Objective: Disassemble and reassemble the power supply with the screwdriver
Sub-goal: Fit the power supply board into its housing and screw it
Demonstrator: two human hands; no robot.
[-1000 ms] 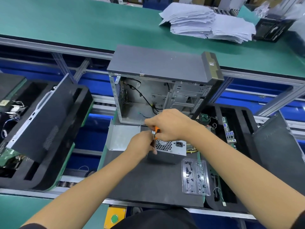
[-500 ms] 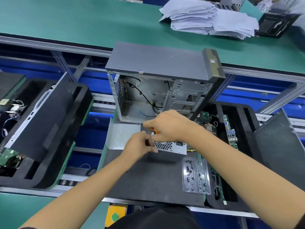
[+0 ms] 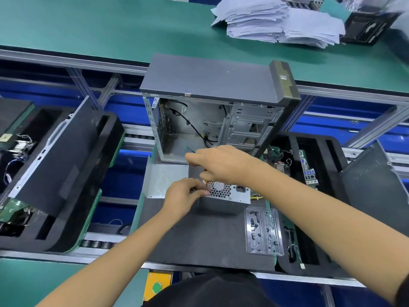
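Surface: dark mat.
Supply: on mat (grille up).
Right hand: curled around orange screwdriver.
Left hand: pinching supply's left edge.

Single head-worn view, looking forward and down, close over the conveyor workstation

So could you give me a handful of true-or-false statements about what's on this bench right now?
1. The power supply sits inside the computer case. False: it lies on the dark mat in front of the case.
2. The right hand grips an orange-handled screwdriver. True.
3. The left hand rests idle on the mat. False: its fingers are at the supply's vent corner.
4. The case's near side is open. True.
5. A clear tray of small parts lies right of the supply. True.
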